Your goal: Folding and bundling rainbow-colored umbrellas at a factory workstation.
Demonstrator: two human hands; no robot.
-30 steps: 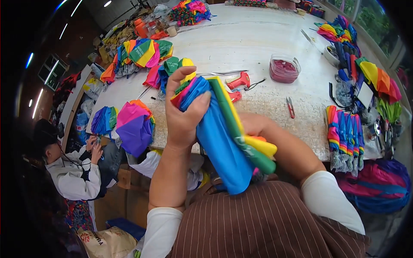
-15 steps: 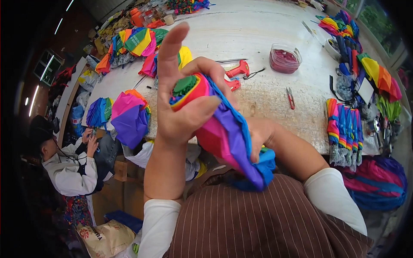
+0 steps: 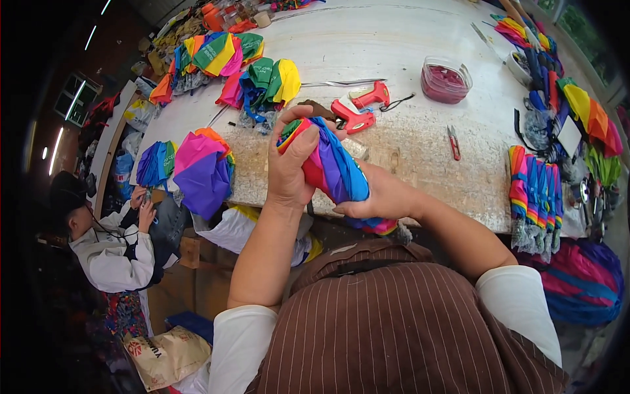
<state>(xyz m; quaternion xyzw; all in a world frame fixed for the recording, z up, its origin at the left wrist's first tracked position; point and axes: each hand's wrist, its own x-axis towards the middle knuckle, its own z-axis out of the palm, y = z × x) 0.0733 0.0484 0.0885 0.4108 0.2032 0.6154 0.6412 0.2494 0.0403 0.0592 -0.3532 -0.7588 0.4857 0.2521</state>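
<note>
Between my hands, in front of my chest, is a folded rainbow umbrella (image 3: 333,169), its cloth wrapped into a tight roll and slanting down to the right. My left hand (image 3: 289,161) is closed round its upper end, where green, yellow and red layers show. My right hand (image 3: 380,192) grips the lower part, thumb across the blue cloth. Below that hand, a bit of pink and yellow cloth and a greyish tip stick out. Just beyond the umbrella, two red-handled glue guns (image 3: 354,117) lie on the white worktable (image 3: 367,39).
Red-handled snips (image 3: 453,143) and a clear tub of dark red stuff (image 3: 446,80) lie farther right. Rolled rainbow umbrellas (image 3: 535,197) sit at the right edge. Loosely folded umbrellas (image 3: 203,172) stand on the left. A co-worker in white (image 3: 111,253) handles something at the far left.
The umbrella's loose cloth has been wound into a tighter roll. My left hand's raised finger has come down round it, and my right hand has moved up its side.
</note>
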